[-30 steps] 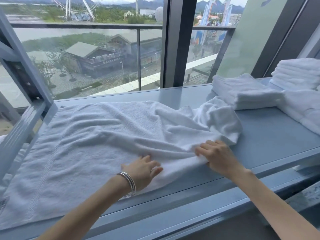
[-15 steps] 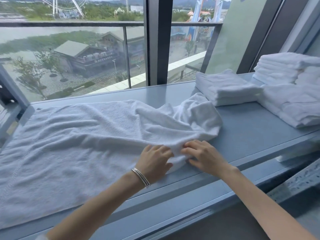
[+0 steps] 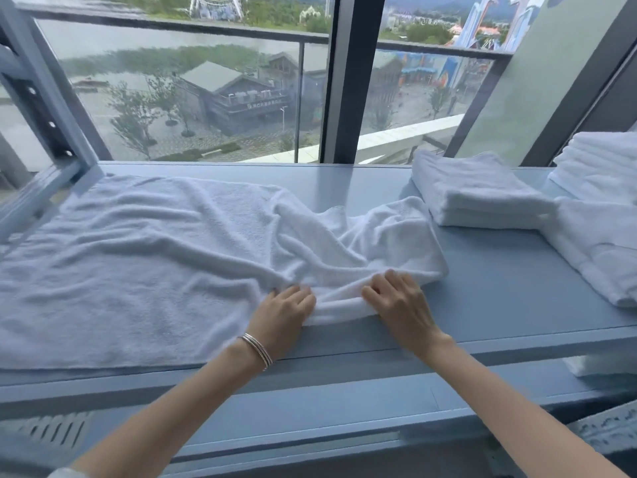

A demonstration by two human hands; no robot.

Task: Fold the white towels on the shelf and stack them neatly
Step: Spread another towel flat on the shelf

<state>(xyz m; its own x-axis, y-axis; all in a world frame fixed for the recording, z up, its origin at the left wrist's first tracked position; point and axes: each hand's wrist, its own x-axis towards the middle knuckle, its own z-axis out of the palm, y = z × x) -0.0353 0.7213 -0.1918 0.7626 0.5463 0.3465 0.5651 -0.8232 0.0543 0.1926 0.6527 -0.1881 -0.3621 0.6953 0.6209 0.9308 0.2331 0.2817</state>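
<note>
A big white towel (image 3: 138, 270) lies spread out on the blue shelf (image 3: 499, 270), from the left edge to past the middle. Its right end is all bunched up. At the front edge, the left hand (image 3: 281, 313) and the right hand (image 3: 400, 305) sit close together and seem to pinch a fold of the towel. A silver bracelet (image 3: 256, 350) is on the left wrist. Folded towels (image 3: 479, 194) sit in piles at the back right corner. More folded towels (image 3: 599, 243) lie along the right edge.
</note>
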